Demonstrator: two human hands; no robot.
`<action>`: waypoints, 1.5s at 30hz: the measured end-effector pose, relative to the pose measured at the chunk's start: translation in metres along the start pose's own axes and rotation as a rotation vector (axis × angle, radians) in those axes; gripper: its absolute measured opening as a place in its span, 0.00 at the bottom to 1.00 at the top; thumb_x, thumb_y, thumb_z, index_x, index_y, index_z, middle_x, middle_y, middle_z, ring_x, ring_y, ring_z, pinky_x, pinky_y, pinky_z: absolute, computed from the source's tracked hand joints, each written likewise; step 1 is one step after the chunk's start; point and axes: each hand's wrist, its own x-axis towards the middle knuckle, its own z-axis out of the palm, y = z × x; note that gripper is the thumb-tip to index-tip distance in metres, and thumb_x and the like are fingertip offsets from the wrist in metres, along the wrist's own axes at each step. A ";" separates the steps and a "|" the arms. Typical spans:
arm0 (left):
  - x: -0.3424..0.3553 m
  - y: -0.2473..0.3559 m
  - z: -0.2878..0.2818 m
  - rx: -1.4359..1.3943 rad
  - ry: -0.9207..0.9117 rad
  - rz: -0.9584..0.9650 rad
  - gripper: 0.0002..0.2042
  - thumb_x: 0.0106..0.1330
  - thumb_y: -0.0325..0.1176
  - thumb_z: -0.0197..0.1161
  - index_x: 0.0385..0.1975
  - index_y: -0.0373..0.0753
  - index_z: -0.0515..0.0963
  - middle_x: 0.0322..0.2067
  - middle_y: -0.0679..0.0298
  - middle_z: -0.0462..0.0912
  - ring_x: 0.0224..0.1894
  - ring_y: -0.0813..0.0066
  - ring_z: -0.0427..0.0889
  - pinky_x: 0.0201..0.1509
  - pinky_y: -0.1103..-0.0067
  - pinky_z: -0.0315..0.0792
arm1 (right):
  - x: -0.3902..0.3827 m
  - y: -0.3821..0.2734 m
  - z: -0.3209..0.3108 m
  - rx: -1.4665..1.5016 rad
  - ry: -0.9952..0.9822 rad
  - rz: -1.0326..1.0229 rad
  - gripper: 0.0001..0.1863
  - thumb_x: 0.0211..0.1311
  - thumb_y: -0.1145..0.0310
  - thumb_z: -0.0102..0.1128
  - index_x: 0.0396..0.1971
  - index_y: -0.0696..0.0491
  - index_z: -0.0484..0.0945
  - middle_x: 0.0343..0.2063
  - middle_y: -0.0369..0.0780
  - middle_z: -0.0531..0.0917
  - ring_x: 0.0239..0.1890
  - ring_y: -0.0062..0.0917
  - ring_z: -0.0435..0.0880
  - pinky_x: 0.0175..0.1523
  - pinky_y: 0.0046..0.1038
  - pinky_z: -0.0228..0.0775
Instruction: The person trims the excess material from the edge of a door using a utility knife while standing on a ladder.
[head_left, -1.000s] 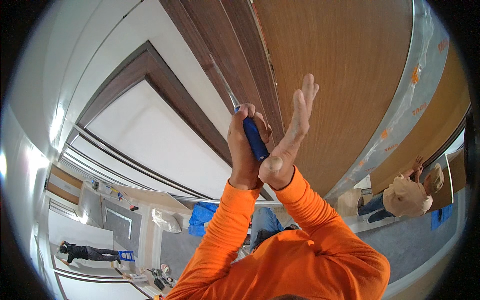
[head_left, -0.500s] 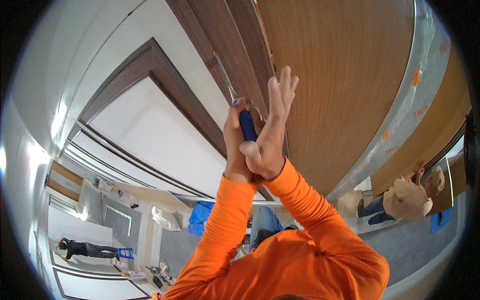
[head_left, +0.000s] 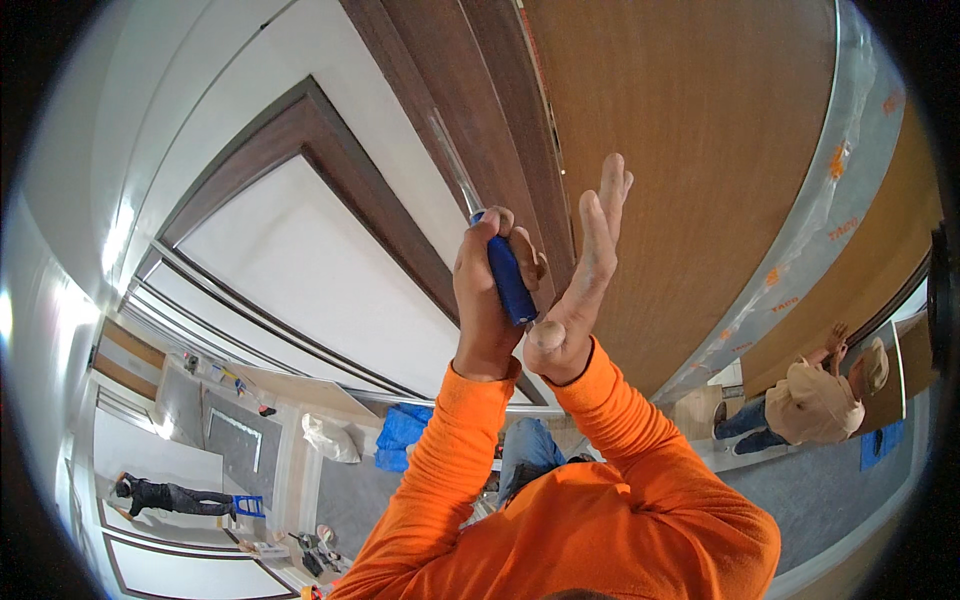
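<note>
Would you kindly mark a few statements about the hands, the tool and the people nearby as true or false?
1. The left hand grips the blue handle. True.
2. The right hand is clenched into a fist. False: its fingers are extended.
3. The metal shaft points back toward the wearer's body. False: it points away.
4. The orange sleeves reach the wearer's wrists. True.
5. The co-worker in the pale top is bareheaded. False: that person wears a cap.

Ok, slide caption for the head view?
Left hand gripping a blue-handled tool, right hand open beside it, before wood panelling.
</note>
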 end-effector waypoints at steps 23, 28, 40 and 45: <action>0.004 -0.007 -0.001 -0.106 -0.067 0.028 0.12 0.72 0.46 0.55 0.34 0.44 0.67 0.13 0.69 0.68 0.15 0.78 0.65 0.31 0.79 0.67 | 0.003 0.001 -0.004 -0.022 -0.016 -0.037 0.50 0.66 0.25 0.27 0.72 0.51 0.56 0.74 0.60 0.51 0.77 0.56 0.48 0.76 0.63 0.27; 0.007 -0.009 -0.001 -0.188 -0.063 -0.041 0.13 0.72 0.46 0.55 0.34 0.45 0.68 0.13 0.69 0.68 0.14 0.79 0.66 0.32 0.79 0.68 | 0.006 0.005 -0.001 -0.061 -0.007 -0.077 0.51 0.65 0.24 0.27 0.73 0.51 0.56 0.73 0.61 0.52 0.77 0.56 0.49 0.76 0.64 0.25; 0.002 0.000 0.022 -0.102 0.133 -0.007 0.11 0.71 0.46 0.57 0.32 0.47 0.69 0.13 0.69 0.69 0.12 0.78 0.64 0.28 0.80 0.69 | 0.007 0.006 0.003 0.025 -0.012 -0.040 0.63 0.49 0.13 0.40 0.74 0.49 0.58 0.74 0.64 0.45 0.77 0.63 0.38 0.72 0.66 0.21; -0.003 0.003 0.026 -0.081 0.098 0.033 0.11 0.72 0.44 0.57 0.31 0.47 0.68 0.12 0.69 0.66 0.13 0.77 0.64 0.28 0.79 0.69 | 0.010 0.000 0.001 -0.041 -0.067 0.018 0.61 0.57 0.17 0.32 0.74 0.56 0.54 0.74 0.62 0.47 0.78 0.58 0.40 0.75 0.63 0.22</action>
